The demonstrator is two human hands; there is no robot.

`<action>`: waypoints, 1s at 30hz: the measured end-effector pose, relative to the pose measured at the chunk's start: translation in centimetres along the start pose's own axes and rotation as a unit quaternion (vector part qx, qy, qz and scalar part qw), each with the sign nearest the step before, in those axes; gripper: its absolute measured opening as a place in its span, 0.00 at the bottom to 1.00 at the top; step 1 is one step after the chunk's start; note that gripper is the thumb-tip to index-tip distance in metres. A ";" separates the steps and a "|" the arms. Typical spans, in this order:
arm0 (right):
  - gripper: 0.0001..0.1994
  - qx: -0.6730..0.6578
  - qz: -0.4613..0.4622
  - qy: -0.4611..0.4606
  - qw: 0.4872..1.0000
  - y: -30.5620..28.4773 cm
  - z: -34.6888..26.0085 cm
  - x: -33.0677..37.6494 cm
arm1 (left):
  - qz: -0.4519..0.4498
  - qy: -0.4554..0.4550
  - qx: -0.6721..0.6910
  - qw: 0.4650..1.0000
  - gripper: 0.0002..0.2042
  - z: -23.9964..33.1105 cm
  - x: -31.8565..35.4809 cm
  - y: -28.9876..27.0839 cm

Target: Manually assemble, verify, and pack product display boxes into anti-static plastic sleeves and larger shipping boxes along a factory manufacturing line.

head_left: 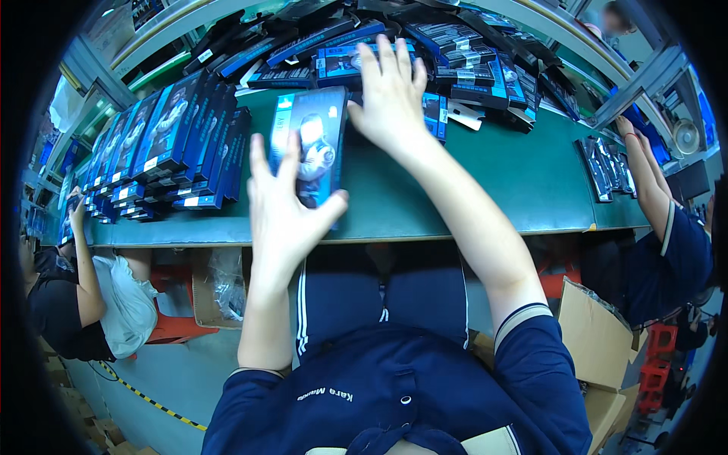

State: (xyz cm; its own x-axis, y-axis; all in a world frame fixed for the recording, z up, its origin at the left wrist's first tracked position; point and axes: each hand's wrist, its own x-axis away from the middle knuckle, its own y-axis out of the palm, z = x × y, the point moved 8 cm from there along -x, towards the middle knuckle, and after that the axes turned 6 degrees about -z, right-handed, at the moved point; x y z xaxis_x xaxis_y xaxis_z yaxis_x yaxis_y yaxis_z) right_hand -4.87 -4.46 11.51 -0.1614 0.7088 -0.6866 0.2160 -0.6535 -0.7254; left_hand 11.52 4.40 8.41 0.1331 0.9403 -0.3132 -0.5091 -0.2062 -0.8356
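Observation:
A flat blue-and-black printed box [317,114] lies on the green table in front of me, slightly blurred. My left hand [290,208] is over its near left part, fingers spread and thumb out by the near right corner; whether it presses on the box is unclear. Just right of that box, my right hand [393,98] stretches away from me with fingers apart. Its fingertips lie over a blue box [334,63] at the front of the far pile, and I cannot tell if they touch it. Neither hand is closed round anything.
Similar boxes stand in stacked rows [163,140] at the left. A loose heap of boxes [462,57] covers the table's far side. Dark packets [604,168] lie at the right, near another person's arm [644,167]. Someone else sits at the left. Cardboard [595,334] stands below, right.

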 end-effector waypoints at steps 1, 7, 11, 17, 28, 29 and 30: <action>0.41 -0.007 -0.031 0.030 0.999 1.5 1.9 -0.3 | -0.024 -0.064 -0.051 0.996 0.44 -0.7 -0.6 0.0; 0.22 0.038 -0.011 -0.031 0.999 0.9 3.5 0.4 | 0.155 0.082 -0.140 0.974 0.44 0.3 -1.7 0.6; 0.18 -0.035 0.100 -0.219 0.970 -5.9 -0.5 3.7 | 0.222 0.204 -0.113 0.947 0.47 5.8 -0.6 -2.4; 0.18 -0.067 0.106 -0.165 0.978 -12.0 5.8 10.5 | 0.024 0.296 -0.106 0.949 0.20 7.8 1.2 0.3; 0.25 0.169 -0.059 0.559 0.810 -16.4 39.6 26.0 | -0.314 0.208 -0.046 0.925 0.29 7.2 -1.7 1.8; 0.25 0.211 0.037 0.560 0.801 -18.0 37.5 26.4 | -0.252 0.277 -0.076 0.924 0.28 7.8 -1.4 2.5; 0.24 0.279 0.011 0.597 0.752 -19.0 36.1 27.2 | -0.187 0.342 -0.106 0.915 0.28 8.6 -0.8 2.9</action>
State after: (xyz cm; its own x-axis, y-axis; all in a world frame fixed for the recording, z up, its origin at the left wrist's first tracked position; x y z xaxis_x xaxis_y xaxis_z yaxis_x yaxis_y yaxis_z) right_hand -48.12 17.64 4.88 0.8875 0.2125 -0.4089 -0.2860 -0.4417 -0.8503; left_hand 2.57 5.36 10.11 0.8025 0.5809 -0.1360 -0.1524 -0.0208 -0.9881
